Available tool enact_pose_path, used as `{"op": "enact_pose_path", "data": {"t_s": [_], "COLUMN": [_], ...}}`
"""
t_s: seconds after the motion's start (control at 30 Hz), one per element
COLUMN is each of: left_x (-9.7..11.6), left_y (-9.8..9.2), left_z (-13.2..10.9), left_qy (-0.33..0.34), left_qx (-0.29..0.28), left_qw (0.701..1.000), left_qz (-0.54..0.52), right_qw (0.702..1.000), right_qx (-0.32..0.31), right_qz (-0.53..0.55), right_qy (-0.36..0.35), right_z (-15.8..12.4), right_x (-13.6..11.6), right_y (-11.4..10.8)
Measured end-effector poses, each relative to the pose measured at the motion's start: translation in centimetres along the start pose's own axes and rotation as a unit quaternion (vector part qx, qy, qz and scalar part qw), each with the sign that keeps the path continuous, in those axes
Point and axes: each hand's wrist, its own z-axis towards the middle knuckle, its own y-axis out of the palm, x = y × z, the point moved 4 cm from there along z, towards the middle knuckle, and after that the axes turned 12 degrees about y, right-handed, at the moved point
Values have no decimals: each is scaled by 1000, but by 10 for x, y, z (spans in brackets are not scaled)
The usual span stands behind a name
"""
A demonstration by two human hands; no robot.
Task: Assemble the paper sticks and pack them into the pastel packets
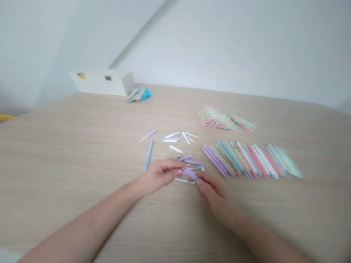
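Over the middle of the table, my left hand (161,175) and my right hand (210,186) pinch opposite ends of a short purple pen part (189,172). Blur hides its finer detail. Just beyond and beneath the fingers lie loose purple pen pieces (193,162) and a thin white stick (184,180). A blue-grey pen (148,155) rests left of my left hand. Farther off, white pen pieces (176,149) are scattered about, with a purple-and-white one (148,135) to their left. Beyond my right hand stretches a row of pastel pens (249,159), laid side by side at a slant.
Toward the back right stand stacked pink-and-green packets (215,118), one packet (243,122) lying apart at their right. A white box (101,83) sits at the back left, with a crumpled grey-and-blue cloth item (139,94) beside it. The wall rises behind the wooden table (82,153).
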Motion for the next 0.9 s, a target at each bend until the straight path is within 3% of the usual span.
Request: {"op": "enact_pose_path", "data": {"t_s": [0.17, 0.4, 0.6, 0.9], "left_x": [16, 12, 13, 8], "left_y": [1, -3, -5, -5], "left_z": [6, 5, 6, 3], "left_qy": [64, 113, 106, 42], "left_qx": [-16, -22, -17, 28], "left_qw": [993, 980, 979, 995], "left_qz": [96, 165, 172, 89], "right_qw": [999, 997, 997, 998], "right_qx": [27, 14, 11, -34], "right_qz": [-30, -67, -69, -41], "right_qy": [-17, -27, -27, -21], "right_z": [1, 3, 5, 6], "right_x": [-9, -11, -7, -12], "right_y": [-6, -2, -3, 1]}}
